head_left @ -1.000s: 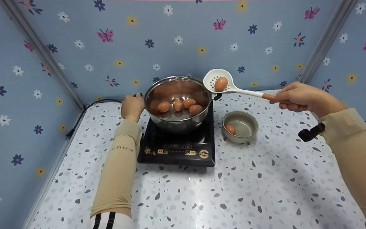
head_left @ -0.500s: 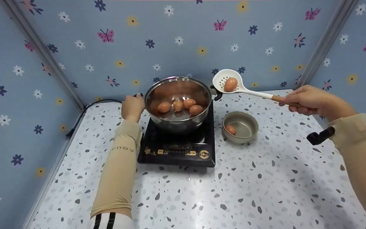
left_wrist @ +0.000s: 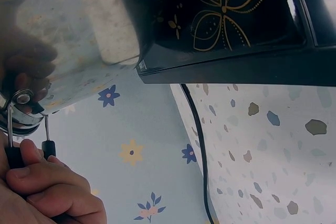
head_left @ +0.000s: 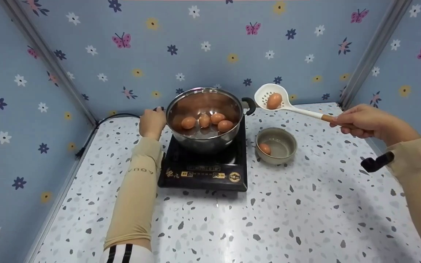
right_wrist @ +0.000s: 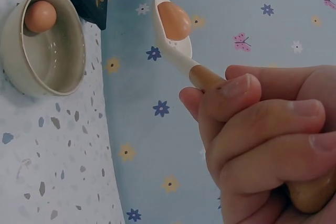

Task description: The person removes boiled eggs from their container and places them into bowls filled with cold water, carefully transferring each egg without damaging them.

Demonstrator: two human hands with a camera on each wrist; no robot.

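Observation:
My right hand (head_left: pixel 373 122) grips the wooden handle of a white slotted ladle (head_left: pixel 303 112). One brown egg (head_left: pixel 274 100) lies in its bowl, held up to the right of the pot. In the right wrist view my fingers (right_wrist: pixel 262 124) curl round the handle. My left hand (head_left: pixel 152 123) holds the black side handle (left_wrist: pixel 14 157) of the steel pot (head_left: pixel 205 144). Several brown eggs (head_left: pixel 225 126) lie in the pot, which stands on a black induction cooker (head_left: pixel 203 179). A small grey-green bowl (head_left: pixel 290 153) on the table to the right has one egg (head_left: pixel 265 148) inside.
The pot's other black handle (head_left: pixel 249 106) sticks out to the right, near the ladle. A black cable (head_left: pixel 117 115) runs from behind the pot to the left wall. Flower-patterned walls (head_left: pixel 210 54) close in the speckled white table (head_left: pixel 305 212).
My right hand has moved the ladle with its egg to the right, away from the pot's rim, and slightly down. My left hand stays on the pot handle.

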